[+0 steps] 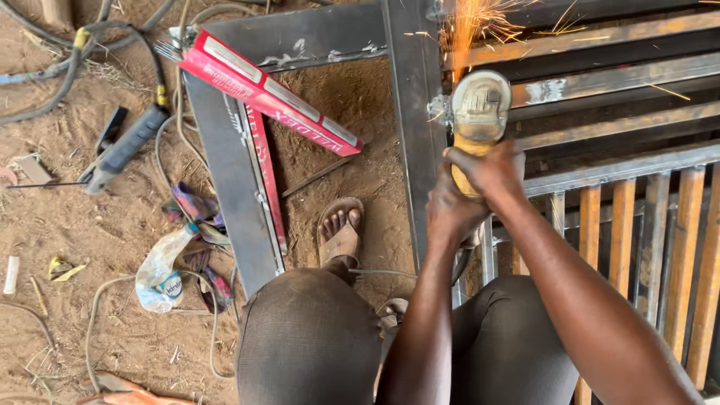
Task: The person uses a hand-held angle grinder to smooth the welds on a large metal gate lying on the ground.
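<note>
Both hands closed on a yellow-bodied angle grinder, working at a steel frame.

Nearest the camera, the person's dark-clad knees and a sandalled foot [340, 231] rest on sandy ground. Above them, the left hand [450, 210] and right hand [491, 169] wrap fully around the grinder's handle, the right uppermost; the yellow-bodied angle grinder [478, 112] projects just beyond the knuckles, its head touching the grey upright steel bar [420, 112] of the barred metal gate frame [622, 82]. Orange sparks [480, 19] spray away at the far edge. To the left, well apart, lies a long red cardboard box [270, 94].
</note>
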